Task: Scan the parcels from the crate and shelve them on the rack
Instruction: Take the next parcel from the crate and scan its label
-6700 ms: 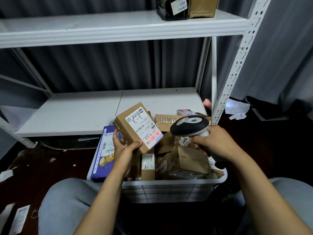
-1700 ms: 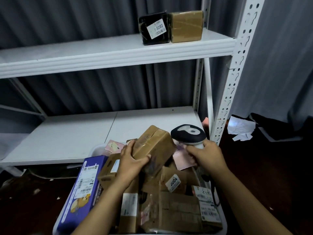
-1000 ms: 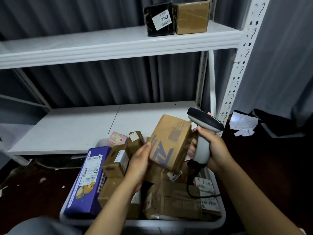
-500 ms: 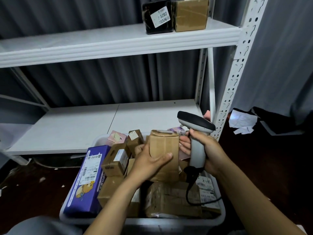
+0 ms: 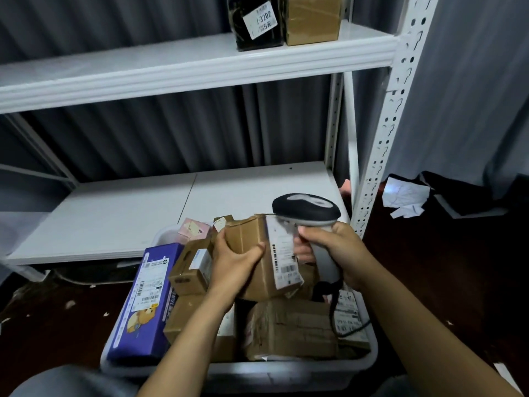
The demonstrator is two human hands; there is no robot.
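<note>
Head view. On the rack's [image 5: 392, 124] upper shelf, a black parcel [image 5: 252, 38] carried a white tag reading "3202" and "5元". A taped brown box [image 5: 313, 18] stood against its right side.

The left hand [image 5: 233, 265] gripped a brown cardboard parcel [image 5: 249, 236] above the crate [image 5: 286, 371], thumb across the near face. The parcel's white shipping label [image 5: 283, 253] showed barcodes, but the print was too small to read. Its corners were dented and its top edge ragged.

The right hand [image 5: 335, 253] was wrapped round the grey handle of the scanner [image 5: 306, 209], whose black head sat just over the label.

The crate was packed with brown boxes and a purple parcel [image 5: 146, 305] bearing a cartoon bear.
</note>
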